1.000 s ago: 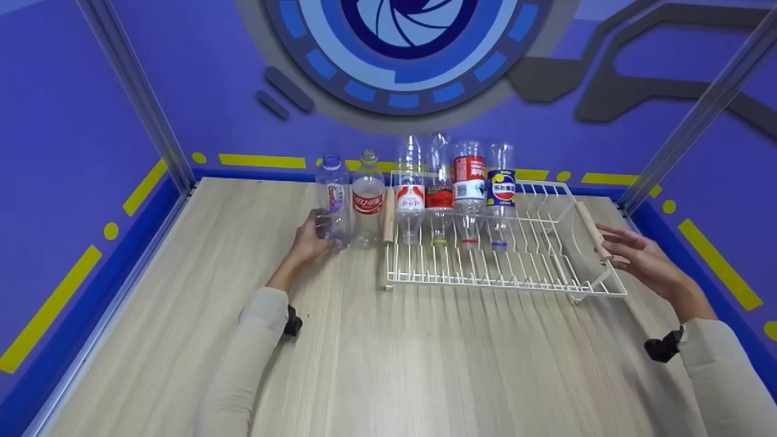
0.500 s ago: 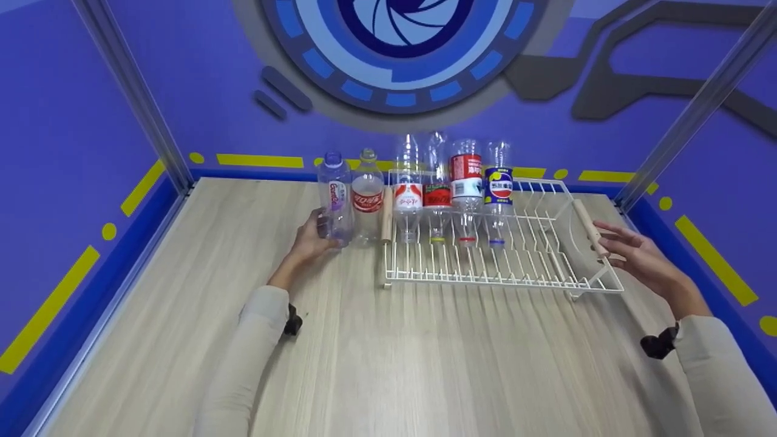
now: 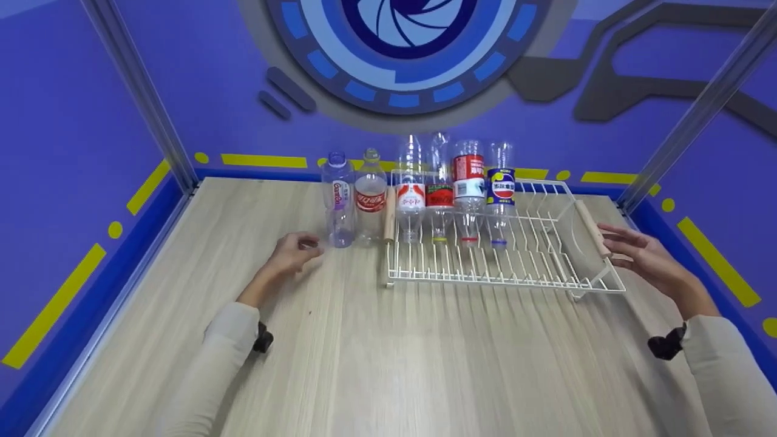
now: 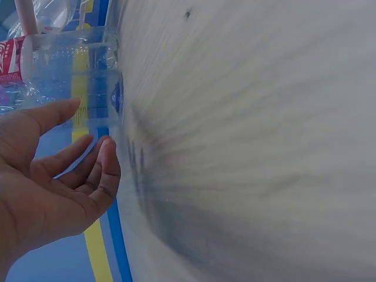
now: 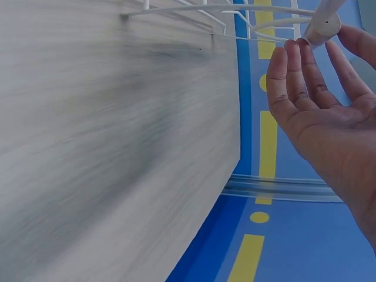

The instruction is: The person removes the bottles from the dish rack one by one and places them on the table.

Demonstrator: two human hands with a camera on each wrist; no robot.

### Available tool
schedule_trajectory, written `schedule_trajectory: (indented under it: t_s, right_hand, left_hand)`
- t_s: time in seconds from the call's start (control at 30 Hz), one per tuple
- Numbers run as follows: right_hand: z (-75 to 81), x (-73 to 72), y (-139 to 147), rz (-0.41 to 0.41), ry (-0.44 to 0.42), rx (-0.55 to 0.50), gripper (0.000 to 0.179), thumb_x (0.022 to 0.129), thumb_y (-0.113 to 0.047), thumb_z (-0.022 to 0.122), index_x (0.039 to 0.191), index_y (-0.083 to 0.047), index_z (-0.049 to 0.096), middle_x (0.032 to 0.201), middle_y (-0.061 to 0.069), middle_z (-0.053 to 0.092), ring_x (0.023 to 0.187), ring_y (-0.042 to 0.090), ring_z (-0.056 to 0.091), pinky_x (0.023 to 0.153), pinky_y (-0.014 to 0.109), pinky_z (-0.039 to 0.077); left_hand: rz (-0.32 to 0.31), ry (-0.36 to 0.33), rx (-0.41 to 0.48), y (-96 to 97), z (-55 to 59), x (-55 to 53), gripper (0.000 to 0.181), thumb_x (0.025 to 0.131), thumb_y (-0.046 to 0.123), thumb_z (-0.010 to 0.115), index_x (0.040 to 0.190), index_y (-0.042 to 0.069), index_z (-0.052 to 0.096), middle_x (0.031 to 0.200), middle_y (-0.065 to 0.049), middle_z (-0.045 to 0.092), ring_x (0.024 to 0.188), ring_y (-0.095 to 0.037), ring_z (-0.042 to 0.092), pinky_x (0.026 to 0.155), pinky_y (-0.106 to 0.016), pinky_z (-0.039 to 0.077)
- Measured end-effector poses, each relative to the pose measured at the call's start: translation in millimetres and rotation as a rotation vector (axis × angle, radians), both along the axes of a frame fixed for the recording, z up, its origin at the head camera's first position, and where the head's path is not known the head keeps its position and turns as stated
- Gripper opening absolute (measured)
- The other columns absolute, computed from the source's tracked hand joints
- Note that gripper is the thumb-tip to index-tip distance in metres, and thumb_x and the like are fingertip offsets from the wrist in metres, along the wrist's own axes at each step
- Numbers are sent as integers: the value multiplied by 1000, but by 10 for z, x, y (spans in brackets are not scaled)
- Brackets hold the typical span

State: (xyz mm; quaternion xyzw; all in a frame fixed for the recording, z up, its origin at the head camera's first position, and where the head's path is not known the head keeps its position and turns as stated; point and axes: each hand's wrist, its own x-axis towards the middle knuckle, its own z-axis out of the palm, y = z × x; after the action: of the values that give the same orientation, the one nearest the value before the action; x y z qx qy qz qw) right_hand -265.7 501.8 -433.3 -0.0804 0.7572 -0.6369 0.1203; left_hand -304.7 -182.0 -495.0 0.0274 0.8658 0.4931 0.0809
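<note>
My left hand (image 3: 290,255) is at the left, its loosely bent fingers and thumb apart with nothing between them. Just right of it stands a clear bottle with a purple neck and label (image 3: 341,209), upright on the table. In the left wrist view, a gap separates the thumb from the base of this bottle (image 4: 97,97). Beside it is an upright clear bottle with a red cola label (image 3: 370,203). My right hand (image 3: 646,260) has its loose fingertips at the right wooden handle (image 3: 592,228) of a white wire dish rack (image 3: 485,280), touching it without a closed grip.
Upside-down in the rack's left part stand several empty bottles, among them a white-and-red one (image 3: 411,198), a larger red-labelled one (image 3: 469,179) and a blue-labelled one (image 3: 501,187). Behind the wooden table (image 3: 388,364) rises a blue patterned wall (image 3: 200,91).
My left hand has let go of the purple-necked bottle and drawn back toward the left and front. That bottle remains upright beside the cola bottle. My right hand stays at the rack handle.
</note>
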Motion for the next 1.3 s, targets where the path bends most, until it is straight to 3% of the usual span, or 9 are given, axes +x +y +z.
schedule_trajectory:
  t_s: [0.1,0.3,0.5,0.7,0.83,1.03,1.2,1.3]
  right_hand:
    - [35,21,28,11,3,-25,45,107,-6,47,152,-9,45,131,-15,66,113,1,66,90,21,57]
    - [156,37,67,36,19,-43,40,107,-3,46,144,-16,53,131,-11,68,113,5,68,90,21,58]
    - [318,3,30,53,75,-92,40,107,1,43,142,-13,57,127,-9,70,112,4,68,91,22,58]
    - [507,-66,-74,41,84,-39,38,107,-3,47,142,-16,56,125,-9,69,109,4,67,89,20,57]
    - [608,-142,-192,40,77,-13,38,107,-4,49,142,-16,55,124,-8,69,110,5,68,89,20,57]
    - [691,-285,-450,14,66,118,39,107,-13,53,145,-19,53,122,-12,70,110,6,68,92,23,57]
    - [683,-422,-623,69,17,126,37,107,-16,53,144,-21,54,120,-11,71,108,5,69,91,23,58]
    - [660,-494,-700,109,-30,203,35,108,-22,51,144,-22,51,120,-12,70,108,4,68,91,23,57]
  left_hand:
    - [-84,16,-53,-12,35,90,37,101,17,63,131,-6,62,124,-24,67,103,-33,65,72,-33,57]
    - [-204,114,-20,92,102,187,33,99,11,65,124,-11,64,118,-26,70,106,-34,66,81,-22,50]
    - [-266,178,4,272,178,282,28,97,10,67,120,-6,66,112,-25,71,103,-33,67,81,-25,52]
    - [-289,236,58,493,260,342,39,99,14,66,133,-2,59,116,-22,71,103,-31,67,82,-27,53]
    - [-283,222,124,649,302,346,52,101,19,65,147,2,49,124,-19,68,106,-29,66,83,-28,52]
    - [-302,164,168,805,293,329,66,101,29,65,159,13,36,136,-16,61,112,-26,63,87,-32,53]
    - [-357,141,193,882,268,345,70,100,31,66,161,20,33,142,-16,57,113,-26,61,88,-33,52]
    - [-378,134,212,919,255,352,72,99,30,68,161,21,32,143,-15,56,113,-26,60,89,-32,51]
